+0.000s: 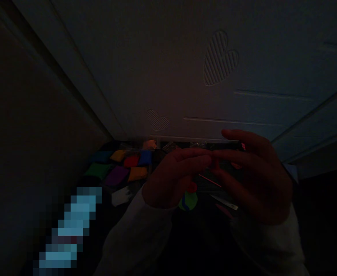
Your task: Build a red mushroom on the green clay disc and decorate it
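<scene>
My left hand [175,174] and my right hand [257,178] meet at their fingertips over the work surface. Both are closed in a pinch, the right with one finger raised. Between the fingertips is a small reddish spot, too dark to name. Under my left hand sits a round green piece [192,199] with a blue band, and a small red piece [192,187] rests at its top. A thin pink stick [210,180] lies below the fingertips. Near my right wrist are a pointed metal blade [224,202] and a dull pink flat piece [223,210].
Several coloured packets, among them a purple one [116,175] and a green one [97,170], lie at the left, with a white piece [121,196] nearer me. A pale panel with a raised heart [220,59] stands behind. A pixelated bright strip [70,226] is at lower left. Light is very dim.
</scene>
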A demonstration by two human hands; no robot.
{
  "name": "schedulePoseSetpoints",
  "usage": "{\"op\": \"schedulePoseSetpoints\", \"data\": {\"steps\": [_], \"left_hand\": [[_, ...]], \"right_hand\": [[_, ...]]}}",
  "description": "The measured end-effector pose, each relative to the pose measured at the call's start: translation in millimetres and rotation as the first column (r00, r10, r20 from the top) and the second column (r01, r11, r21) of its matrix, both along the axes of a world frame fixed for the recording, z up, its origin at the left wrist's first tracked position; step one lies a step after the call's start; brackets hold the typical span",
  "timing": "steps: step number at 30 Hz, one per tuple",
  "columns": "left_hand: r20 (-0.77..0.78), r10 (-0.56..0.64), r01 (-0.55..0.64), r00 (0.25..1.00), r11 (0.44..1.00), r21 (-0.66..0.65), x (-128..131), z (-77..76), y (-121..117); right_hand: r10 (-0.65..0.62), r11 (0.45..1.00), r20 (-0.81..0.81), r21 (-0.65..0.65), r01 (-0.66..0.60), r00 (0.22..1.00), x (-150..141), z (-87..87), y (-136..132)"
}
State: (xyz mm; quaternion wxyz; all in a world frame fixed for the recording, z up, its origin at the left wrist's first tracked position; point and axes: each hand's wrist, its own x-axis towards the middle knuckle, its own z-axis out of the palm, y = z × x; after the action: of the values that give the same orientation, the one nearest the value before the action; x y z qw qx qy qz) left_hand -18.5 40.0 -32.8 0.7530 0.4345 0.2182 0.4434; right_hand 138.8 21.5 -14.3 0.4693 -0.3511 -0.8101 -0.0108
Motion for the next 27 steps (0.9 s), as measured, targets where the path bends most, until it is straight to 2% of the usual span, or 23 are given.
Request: {"op": "schedulePoseSetpoints", "data": {"steps": [5, 11, 16, 22, 27], "left_hand": [[-0.057, -0.048, 0.048, 0.997, 0.999, -0.006, -2.0, -3.1, -1.7], [-0.064, 0.002, -0.002, 0.998, 1.000, 0.008, -2.0, -7.2, 0.5], [-0.021, 0.047, -0.047, 0.999, 0.999, 0.013, -0.7, -3.7, 0.3], [-0.026, 0.114, -0.112, 0.993, 0.991, 0.079, -1.6, -2.0, -1.7], [-0.014, 0.130, -0.129, 0.991, 0.991, 0.037, -1.5, -0.6, -2.3]], "right_hand": [[0.011, 1.000, 0.000, 0.016, -0.011, 1.000, -0.2, -0.4, 0.5], [0.017, 1.000, -0.013, 0.008, -0.017, 1.000, 0.6, -0.6, 0.1], [0.031, 0.999, -0.050, 0.010, -0.031, 0.998, 1.2, -1.5, -0.3], [0.030, 1.000, -0.055, 0.002, -0.030, 0.998, 3.2, -1.7, 0.3], [0.023, 1.000, -0.053, 0.004, -0.023, 0.998, 4.7, -0.9, 0.0]]}}
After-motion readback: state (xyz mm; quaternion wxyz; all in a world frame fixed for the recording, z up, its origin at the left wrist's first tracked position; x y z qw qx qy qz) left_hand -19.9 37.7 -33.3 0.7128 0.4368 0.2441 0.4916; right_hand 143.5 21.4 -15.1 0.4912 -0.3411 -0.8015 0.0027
